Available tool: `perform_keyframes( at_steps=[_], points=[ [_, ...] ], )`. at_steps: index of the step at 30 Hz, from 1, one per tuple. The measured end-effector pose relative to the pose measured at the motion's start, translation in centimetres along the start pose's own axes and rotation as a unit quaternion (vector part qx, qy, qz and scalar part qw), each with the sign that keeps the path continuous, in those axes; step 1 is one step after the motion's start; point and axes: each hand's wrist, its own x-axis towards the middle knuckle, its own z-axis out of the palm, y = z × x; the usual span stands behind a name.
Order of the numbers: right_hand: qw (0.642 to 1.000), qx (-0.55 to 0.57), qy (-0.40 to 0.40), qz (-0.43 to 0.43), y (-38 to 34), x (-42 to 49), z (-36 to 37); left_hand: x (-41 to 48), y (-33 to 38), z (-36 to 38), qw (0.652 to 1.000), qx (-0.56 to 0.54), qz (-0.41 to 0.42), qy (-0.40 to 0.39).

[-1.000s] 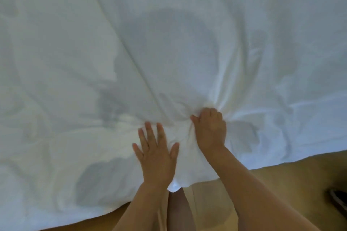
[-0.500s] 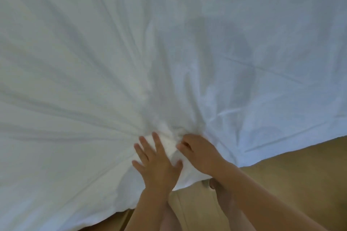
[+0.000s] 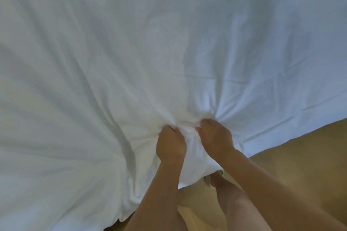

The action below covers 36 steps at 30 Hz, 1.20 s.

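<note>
A large white sheet [image 3: 131, 62] fills most of the head view, with folds fanning out from a bunched spot near its lower edge. My left hand [image 3: 170, 146] grips a fistful of the cloth there, fingers curled into it. My right hand [image 3: 215, 137] grips the bunched cloth just to the right, close beside the left. The sheet's near edge hangs down over my legs. What lies under the sheet is hidden.
A tan floor [image 3: 300, 165] shows at the lower right past the sheet's edge. My bare legs and a foot [image 3: 216, 179] stand below the hanging cloth.
My left hand lay flat with spread fingers on the sheet; now its fingers are curled into the cloth. Both hands have gathered more cloth, and the folds radiate more tightly.
</note>
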Motion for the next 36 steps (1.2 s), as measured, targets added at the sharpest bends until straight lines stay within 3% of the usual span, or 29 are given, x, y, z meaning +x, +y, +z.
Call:
perform_keyframes(
  at_steps=[3, 6, 9, 12, 15, 19, 23, 27, 29, 31, 36],
  points=[
    [0.999, 0.008, -0.018, -0.026, 2.6, -1.8, -1.9, -0.7, 1.9, 0.2, 0.993, 0.080, 0.085, -0.020],
    [0.994, 0.068, 0.045, 0.073, 7.9, -4.7, -3.4, -3.9, 3.7, 2.5, 0.972, 0.049, 0.214, -0.082],
    [0.973, 0.203, 0.033, 0.102, 11.7, -6.2, -2.0, -4.8, 4.7, 4.2, 0.983, -0.016, 0.138, -0.120],
    [0.894, 0.388, 0.088, 0.205, 13.7, -4.9, -0.5, -3.9, 5.1, 4.6, 0.988, -0.042, 0.110, -0.101],
    [0.840, 0.434, 0.111, 0.306, 16.5, -3.1, -0.1, -4.2, 5.8, 5.0, 0.982, -0.004, 0.136, -0.132],
    [0.872, 0.403, 0.050, 0.273, 17.1, -1.7, -1.0, -5.1, 8.5, 6.5, 0.974, 0.055, 0.179, -0.132],
    [0.904, 0.368, 0.058, 0.211, 17.7, -2.4, -2.1, -4.6, 11.0, 8.3, 0.966, 0.100, 0.213, -0.105],
    [0.949, 0.242, 0.073, 0.186, 20.7, -6.0, -3.0, -4.7, 10.7, 8.3, 0.961, 0.119, 0.226, -0.111],
    [0.936, 0.231, 0.142, 0.225, 23.4, -8.5, -3.8, -4.9, 10.3, 7.4, 0.960, 0.108, 0.216, -0.138],
    [0.896, 0.278, 0.208, 0.279, 24.7, -9.0, -4.1, -5.3, 10.6, 7.0, 0.956, 0.125, 0.228, -0.138],
    [0.863, 0.417, 0.114, 0.261, 23.0, -4.8, -2.5, -8.5, 15.0, 9.8, 0.918, 0.185, 0.322, -0.138]
  ],
)
